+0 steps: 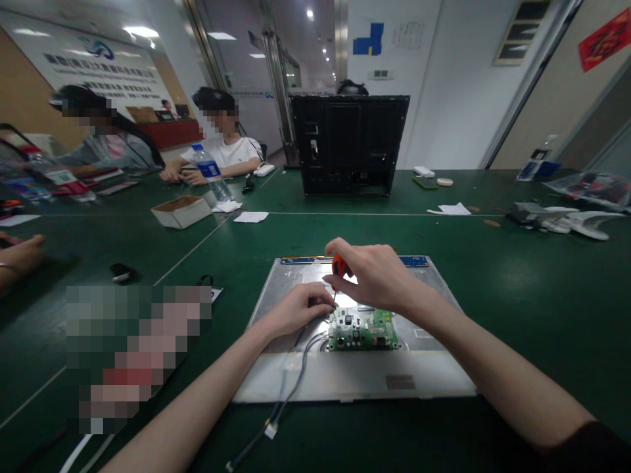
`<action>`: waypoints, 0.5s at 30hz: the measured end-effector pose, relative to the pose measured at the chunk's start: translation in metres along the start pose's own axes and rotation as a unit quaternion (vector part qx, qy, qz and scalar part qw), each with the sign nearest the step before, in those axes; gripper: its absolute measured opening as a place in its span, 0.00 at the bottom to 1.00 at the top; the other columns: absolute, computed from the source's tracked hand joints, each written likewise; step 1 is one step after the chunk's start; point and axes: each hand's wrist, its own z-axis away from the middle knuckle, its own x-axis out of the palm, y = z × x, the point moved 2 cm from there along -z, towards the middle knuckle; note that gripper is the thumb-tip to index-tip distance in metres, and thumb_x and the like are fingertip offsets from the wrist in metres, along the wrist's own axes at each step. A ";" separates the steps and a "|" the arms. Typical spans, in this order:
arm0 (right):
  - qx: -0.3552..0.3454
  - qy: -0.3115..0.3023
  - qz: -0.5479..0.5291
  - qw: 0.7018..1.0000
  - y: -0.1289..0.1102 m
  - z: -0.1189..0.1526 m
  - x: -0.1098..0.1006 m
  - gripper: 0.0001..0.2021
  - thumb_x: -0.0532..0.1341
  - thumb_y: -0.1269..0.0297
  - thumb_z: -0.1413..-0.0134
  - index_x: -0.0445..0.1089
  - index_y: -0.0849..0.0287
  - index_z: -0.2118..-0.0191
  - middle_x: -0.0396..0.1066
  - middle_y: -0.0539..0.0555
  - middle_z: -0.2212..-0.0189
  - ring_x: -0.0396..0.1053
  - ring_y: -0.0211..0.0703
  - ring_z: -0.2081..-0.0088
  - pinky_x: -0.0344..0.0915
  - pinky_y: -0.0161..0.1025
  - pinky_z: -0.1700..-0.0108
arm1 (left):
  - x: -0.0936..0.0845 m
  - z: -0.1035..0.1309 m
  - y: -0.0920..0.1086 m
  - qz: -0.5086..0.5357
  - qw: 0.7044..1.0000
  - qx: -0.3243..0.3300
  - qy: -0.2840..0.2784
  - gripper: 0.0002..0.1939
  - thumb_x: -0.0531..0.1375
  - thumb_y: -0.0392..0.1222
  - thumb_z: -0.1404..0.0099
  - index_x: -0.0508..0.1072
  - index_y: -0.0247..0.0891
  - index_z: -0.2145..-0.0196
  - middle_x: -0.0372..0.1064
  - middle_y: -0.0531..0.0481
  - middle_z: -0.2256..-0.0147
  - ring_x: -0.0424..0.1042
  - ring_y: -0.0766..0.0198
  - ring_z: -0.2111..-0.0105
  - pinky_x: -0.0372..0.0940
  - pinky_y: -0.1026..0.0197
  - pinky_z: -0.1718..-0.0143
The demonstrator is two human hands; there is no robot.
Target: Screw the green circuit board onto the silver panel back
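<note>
A flat silver display panel [290, 376] lies on the green table, with a green circuit board [367, 328] on its back. My right hand [377, 272] grips the orange handle of a screwdriver [338, 265], its thin shaft pointing down at the board's upper left corner. Beside the shaft tip, my left hand [308, 305] has its thumb and fingers drawn together; whatever they pinch is too small to see. Dark cables [304, 368] run from the board's left side over the panel's front edge. A blue strip board [417, 261] lines the panel's far edge.
Beyond the panel stands a black monitor housing [350, 144]. A small open box [181, 211] and a water bottle [211, 172] are at the back left. Grey-white plastic parts [562, 217] lie on the right. Other people sit across and left; one person's hand [20, 259] shows at the left edge.
</note>
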 end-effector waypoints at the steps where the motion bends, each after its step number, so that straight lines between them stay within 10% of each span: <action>1: 0.001 0.000 0.003 1.000 0.000 0.000 0.000 0.15 0.53 0.57 0.41 0.59 0.59 0.52 0.72 0.51 0.70 0.63 0.38 0.75 0.45 0.35 0.75 | 0.000 0.000 0.000 0.000 1.000 0.000 0.001 0.06 0.58 0.39 0.38 0.75 0.37 0.67 0.73 0.50 0.67 0.70 0.62 0.67 0.62 0.61 0.64; 15: -0.019 -0.006 -0.042 0.999 -0.002 0.002 -0.005 0.13 0.53 0.64 0.46 0.58 0.60 0.54 0.70 0.50 0.69 0.62 0.36 0.73 0.47 0.34 0.74 | -0.001 0.000 0.003 -0.003 1.000 0.010 0.003 0.05 0.58 0.38 0.39 0.73 0.37 0.67 0.70 0.52 0.69 0.67 0.64 0.68 0.61 0.62 0.65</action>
